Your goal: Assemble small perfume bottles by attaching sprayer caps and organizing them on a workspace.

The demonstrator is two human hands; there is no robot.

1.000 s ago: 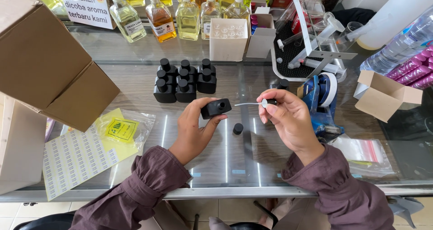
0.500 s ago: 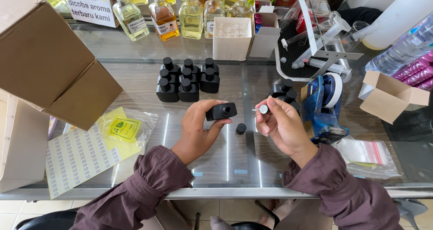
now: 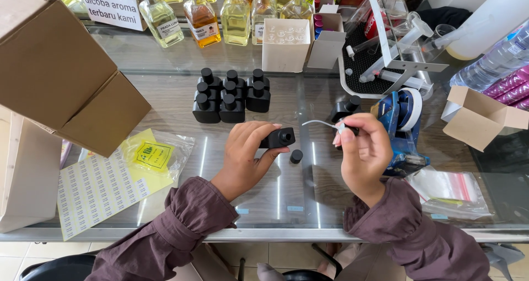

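An open black bottle (image 3: 278, 138) is gripped by the left hand (image 3: 248, 154); its sprayer (image 3: 343, 128), pinched in the right hand (image 3: 363, 154), is not yet fitted; six capped bottles (image 3: 230, 95) stand finished.

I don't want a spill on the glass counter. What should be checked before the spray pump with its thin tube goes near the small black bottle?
1. Small black square bottle gripped in the left hand: ok.
2. Bottle's round neck open and facing the right hand: ok.
3. Bottle upright: not ok, it lies on its side.
4. White-collared spray pump with thin clear dip tube pinched in the right hand's fingers: ok; the tube curves toward the bottle.
5. Small black round cap out of the way: ok, it sits apart on the glass counter.
6. Liquid level inside the bottle: cannot tell, the bottle is opaque.
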